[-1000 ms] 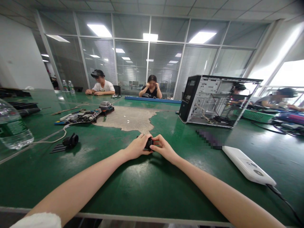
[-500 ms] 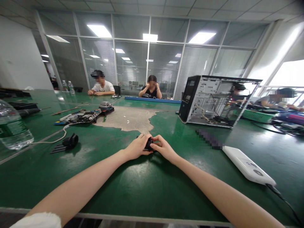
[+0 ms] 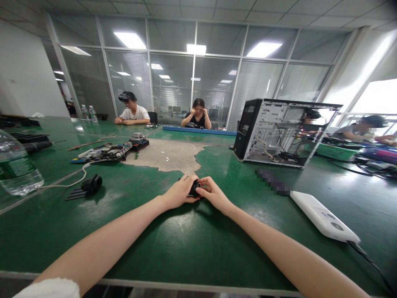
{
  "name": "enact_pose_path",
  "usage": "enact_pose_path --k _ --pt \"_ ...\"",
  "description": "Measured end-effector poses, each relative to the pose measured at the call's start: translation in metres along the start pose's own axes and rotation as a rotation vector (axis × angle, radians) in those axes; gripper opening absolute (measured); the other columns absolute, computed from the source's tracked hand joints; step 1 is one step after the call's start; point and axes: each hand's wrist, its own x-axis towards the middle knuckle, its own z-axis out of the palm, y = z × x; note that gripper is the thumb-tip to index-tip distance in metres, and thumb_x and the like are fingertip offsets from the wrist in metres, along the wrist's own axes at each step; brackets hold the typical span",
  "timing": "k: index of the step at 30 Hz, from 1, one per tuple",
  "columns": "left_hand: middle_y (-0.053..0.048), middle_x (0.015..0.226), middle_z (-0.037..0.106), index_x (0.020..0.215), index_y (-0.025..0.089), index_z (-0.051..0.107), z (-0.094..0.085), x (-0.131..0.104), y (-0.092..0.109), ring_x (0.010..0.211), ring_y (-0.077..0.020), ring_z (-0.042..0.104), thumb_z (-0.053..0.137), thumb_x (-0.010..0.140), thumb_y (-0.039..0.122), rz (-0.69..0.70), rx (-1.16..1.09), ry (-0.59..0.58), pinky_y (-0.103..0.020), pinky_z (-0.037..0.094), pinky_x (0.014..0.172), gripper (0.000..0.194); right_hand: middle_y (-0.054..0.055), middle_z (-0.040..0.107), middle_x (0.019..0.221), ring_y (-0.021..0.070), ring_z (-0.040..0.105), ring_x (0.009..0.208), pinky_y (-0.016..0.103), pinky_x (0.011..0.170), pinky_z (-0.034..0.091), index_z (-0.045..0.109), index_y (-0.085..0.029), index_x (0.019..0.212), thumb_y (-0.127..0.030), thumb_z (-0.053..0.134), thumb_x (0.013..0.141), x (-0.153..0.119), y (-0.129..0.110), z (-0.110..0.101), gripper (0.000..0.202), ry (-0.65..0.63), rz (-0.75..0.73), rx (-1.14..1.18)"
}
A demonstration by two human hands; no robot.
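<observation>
Between my two hands, just above the green table (image 3: 186,252), is a small black object (image 3: 194,188). My left hand (image 3: 180,192) wraps round it from the left. From the right, the thumb and fingers of my right hand (image 3: 214,193) pinch its edge. Much of the object is hidden by my fingers, so its exact shape cannot be made out. A black part with slats and a round piece (image 3: 91,185) lies on the table to the left, apart from my hands.
An open computer case (image 3: 245,132) stands back right, near a white device (image 3: 322,213) with a cable. At left are a circuit board assembly (image 3: 105,152) and a water bottle (image 3: 18,169). People sit across the table and at far right.
</observation>
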Motion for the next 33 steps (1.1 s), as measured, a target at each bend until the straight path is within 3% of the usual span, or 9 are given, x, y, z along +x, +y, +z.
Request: enact_pose_path --k 4,9,19,23,33 --pt "-0.009 0.107 0.046 0.116 0.018 0.031 -0.0001 0.0000 -0.0001 0.095 -0.0224 0.044 0.061 0.067 0.037 0.008 0.011 -0.005 -0.036 0.041 0.080 0.061 0.002 0.050 0.092 0.0126 0.056 0.074 0.031 0.067 0.046 0.044 -0.020 0.091 -0.036 0.059 0.069 0.0003 0.0006 -0.0012 0.031 -0.020 0.021 0.005" --pt "-0.009 0.106 0.046 0.116 0.017 0.031 0.0005 -0.0006 -0.0007 0.095 -0.0225 0.044 0.062 0.066 0.035 -0.003 0.013 -0.006 -0.036 0.042 0.080 0.061 0.001 0.050 0.093 0.0135 0.056 0.080 0.030 0.070 0.046 0.043 -0.021 0.088 -0.032 0.062 0.066 -0.0010 -0.0009 -0.0018 0.031 -0.073 -0.055 0.015" --pt "-0.008 0.108 0.046 0.115 0.019 0.033 -0.0008 -0.0004 0.0006 0.096 -0.0226 0.044 0.061 0.067 0.036 0.002 -0.011 0.001 -0.036 0.041 0.080 0.058 0.001 0.051 0.091 0.0112 0.055 0.073 0.027 0.063 0.048 0.043 -0.021 0.088 -0.036 0.058 0.070 0.0000 -0.0009 0.0017 0.028 -0.020 -0.005 0.022" --pt "-0.009 0.108 0.046 0.115 0.019 0.032 -0.0010 -0.0002 0.0006 0.096 -0.0227 0.044 0.062 0.066 0.035 0.005 -0.013 -0.002 -0.036 0.041 0.080 0.059 0.003 0.051 0.095 0.0120 0.055 0.076 0.028 0.065 0.048 0.044 -0.020 0.094 -0.036 0.057 0.071 0.0005 0.0008 0.0007 0.031 -0.001 0.001 -0.017" --pt "-0.008 0.106 0.046 0.114 0.019 0.033 -0.0018 -0.0004 0.0015 0.094 -0.0223 0.045 0.062 0.065 0.033 -0.008 -0.027 0.000 -0.036 0.042 0.079 0.059 0.000 0.052 0.092 0.0125 0.055 0.079 0.029 0.070 0.046 0.044 -0.020 0.087 -0.032 0.061 0.069 -0.0021 -0.0030 0.0000 0.027 -0.052 -0.068 -0.006"
